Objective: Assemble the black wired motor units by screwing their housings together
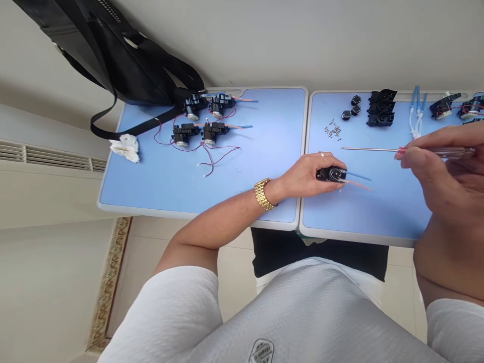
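My left hand (308, 175) grips a small black pump unit (331, 174) against the right-hand table, thumb and fingers on either side of it. A blue tube and an orange tube stick out of the unit to the right. Raised nearer the camera, my right hand (442, 166) is closed around the clear reddish handle of a screwdriver (372, 149). The thin shaft points left, above the pump unit in the picture. A scatter of small screws (333, 130) lies just beyond my left hand.
Round black parts (355, 104), black housings (381, 108) and white-and-blue tubing (416, 113) lie along the back of the right table. Several wired pump assemblies (215, 132), crumpled tissue (126, 147) and a black bag (124, 55) are on the left table (264, 151). A seam (305, 151) divides the tables.
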Tool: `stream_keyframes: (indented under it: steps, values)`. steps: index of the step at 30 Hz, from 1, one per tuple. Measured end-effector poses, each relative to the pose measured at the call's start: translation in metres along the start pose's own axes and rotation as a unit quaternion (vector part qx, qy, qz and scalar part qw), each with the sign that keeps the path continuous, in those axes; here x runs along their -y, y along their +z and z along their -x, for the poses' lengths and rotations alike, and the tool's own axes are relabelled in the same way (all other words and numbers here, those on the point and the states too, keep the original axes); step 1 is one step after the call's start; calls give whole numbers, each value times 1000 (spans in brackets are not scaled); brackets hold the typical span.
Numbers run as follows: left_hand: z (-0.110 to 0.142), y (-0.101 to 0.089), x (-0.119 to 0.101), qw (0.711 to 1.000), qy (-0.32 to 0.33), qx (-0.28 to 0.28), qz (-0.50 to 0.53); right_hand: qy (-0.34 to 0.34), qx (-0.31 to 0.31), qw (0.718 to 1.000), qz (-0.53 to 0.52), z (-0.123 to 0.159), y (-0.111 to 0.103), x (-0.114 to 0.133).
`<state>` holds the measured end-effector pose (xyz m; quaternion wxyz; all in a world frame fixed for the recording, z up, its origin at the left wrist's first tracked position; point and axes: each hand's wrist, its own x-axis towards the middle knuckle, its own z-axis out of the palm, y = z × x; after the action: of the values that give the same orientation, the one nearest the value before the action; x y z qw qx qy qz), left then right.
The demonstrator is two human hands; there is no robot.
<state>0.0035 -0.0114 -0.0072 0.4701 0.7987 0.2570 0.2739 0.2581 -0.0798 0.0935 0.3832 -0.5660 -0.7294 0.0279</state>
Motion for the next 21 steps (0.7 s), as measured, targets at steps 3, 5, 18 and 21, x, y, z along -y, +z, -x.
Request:
stream_keyframes:
  steps: [3, 5, 18, 21]
  values:
    - [0, -1, 0, 1000, 17, 0, 16, -12, -85, 994, -64, 2, 7, 1]
    - [0, -1, 1, 999, 34, 2, 24, -20, -106, 989, -102, 3, 15, -1]
    - [0, -4, 1, 997, 29, -3, 65, -55, 111, 991, -43, 6, 17, 2]
    - [1, -6, -1, 996, 1, 4, 88, -61, 137, 988, -27, 5, 19, 2]
